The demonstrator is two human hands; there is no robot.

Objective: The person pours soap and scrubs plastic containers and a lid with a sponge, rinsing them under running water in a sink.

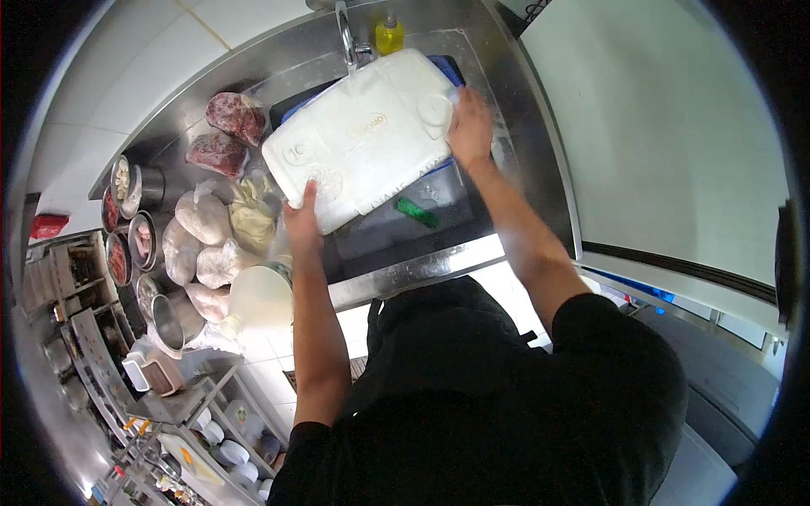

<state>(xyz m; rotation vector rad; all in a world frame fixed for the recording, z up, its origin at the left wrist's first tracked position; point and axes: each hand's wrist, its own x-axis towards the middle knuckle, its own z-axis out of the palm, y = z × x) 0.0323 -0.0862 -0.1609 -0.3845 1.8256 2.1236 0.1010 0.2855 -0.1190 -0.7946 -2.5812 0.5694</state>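
A large white foam lid or panel with raised lettering lies tilted over the sink, under the running faucet. My left hand grips its lower left corner, the thumb on top. At the upper right edge, my right hand holds the panel, slightly blurred, its fingers along the rim. Beneath the panel a dark and blue tray shows in part. A green scrubbing pad rests in the dark wet basin below the panel.
Yellow soap bottle behind the panel. To the left are bagged red meat, bags of pale meat, a pale jug and metal pots. A white surface stands right; shelves with dishes are lower left.
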